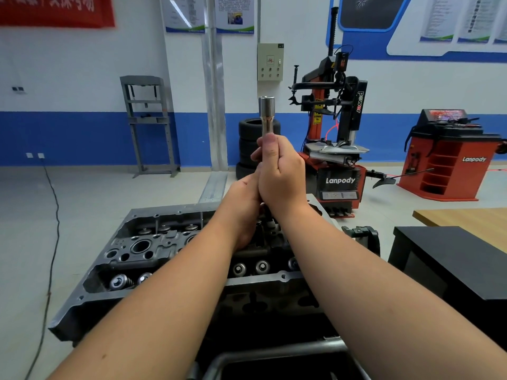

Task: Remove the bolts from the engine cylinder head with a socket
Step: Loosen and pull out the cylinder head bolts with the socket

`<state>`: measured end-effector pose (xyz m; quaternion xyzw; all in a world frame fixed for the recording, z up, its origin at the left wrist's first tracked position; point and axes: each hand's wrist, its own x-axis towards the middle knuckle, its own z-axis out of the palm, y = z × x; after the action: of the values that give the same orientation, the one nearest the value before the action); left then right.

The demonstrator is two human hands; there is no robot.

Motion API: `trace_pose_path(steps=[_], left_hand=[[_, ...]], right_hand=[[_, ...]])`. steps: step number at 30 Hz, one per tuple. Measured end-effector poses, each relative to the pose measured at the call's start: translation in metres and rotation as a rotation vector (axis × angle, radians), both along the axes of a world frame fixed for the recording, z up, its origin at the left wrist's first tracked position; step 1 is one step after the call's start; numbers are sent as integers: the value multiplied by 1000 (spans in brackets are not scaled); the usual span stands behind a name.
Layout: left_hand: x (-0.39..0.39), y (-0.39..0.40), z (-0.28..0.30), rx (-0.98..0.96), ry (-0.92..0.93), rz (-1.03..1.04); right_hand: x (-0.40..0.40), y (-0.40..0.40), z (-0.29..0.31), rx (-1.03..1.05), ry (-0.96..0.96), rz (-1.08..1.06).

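Right hand [282, 174] (left hand [244, 212] below) grips socket tool [266, 116] above cylinder head [142, 250].

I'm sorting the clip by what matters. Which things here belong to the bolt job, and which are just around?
In the job:
- socket tool, upright
- right hand and left hand, both gripping it
- cylinder head

Just around:
- tyre changer
- stacked tyres
- red wheel balancer
- grey press frame
- black table

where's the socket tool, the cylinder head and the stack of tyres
shiny steel socket tool [266, 113]: head view, on its upper barrel above the right hand [279, 171].
grey cast-metal cylinder head [137, 246]: head view, on its top face left of the arms.
stack of black tyres [248, 144]: head view, on the left sidewalls.
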<state>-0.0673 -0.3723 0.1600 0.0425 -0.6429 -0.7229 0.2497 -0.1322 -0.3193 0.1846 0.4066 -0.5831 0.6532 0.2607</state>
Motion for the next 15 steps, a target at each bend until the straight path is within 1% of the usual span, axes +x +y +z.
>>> trace_pose_path(steps=[3, 8, 12, 15], left_hand=[[0, 1, -1, -1, 20, 15], [-2, -1, 0, 68, 58, 67], [-2, -1, 0, 22, 7, 10], [-1, -1, -1, 1, 10, 3]], right_hand=[[-1, 3, 1, -5, 18, -6], [0, 1, 0, -2, 32, -46], [1, 0, 0, 2, 5, -21], [1, 1, 0, 9, 0, -5]])
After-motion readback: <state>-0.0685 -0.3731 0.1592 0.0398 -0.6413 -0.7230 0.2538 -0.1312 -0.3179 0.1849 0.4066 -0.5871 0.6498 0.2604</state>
